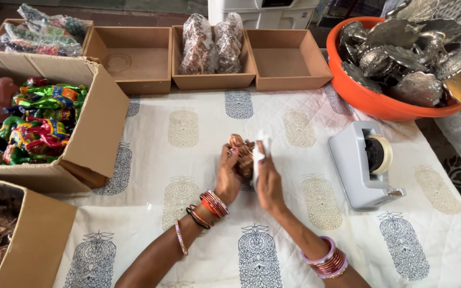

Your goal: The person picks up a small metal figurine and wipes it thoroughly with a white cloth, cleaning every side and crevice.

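- I see the copper figurine (239, 152) standing upright, long axis vertical, just left of the tape dispenser (366, 162).
- It looks reddish-brown, embossed, rounded on top.
- My left hand (229, 176) grips it; my right hand (267, 178) presses a white wrap (259, 152) against it.

Both hands — left hand (229, 178), right hand (268, 181) — clasp a copper figurine (241, 152) above the printed cloth (198, 133).

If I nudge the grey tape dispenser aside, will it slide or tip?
The tape dispenser looks blocky and low with a wide flat base, so it probably slides rather than tips. The patterned cloth beneath may bunch. It is likely heavy for its size.
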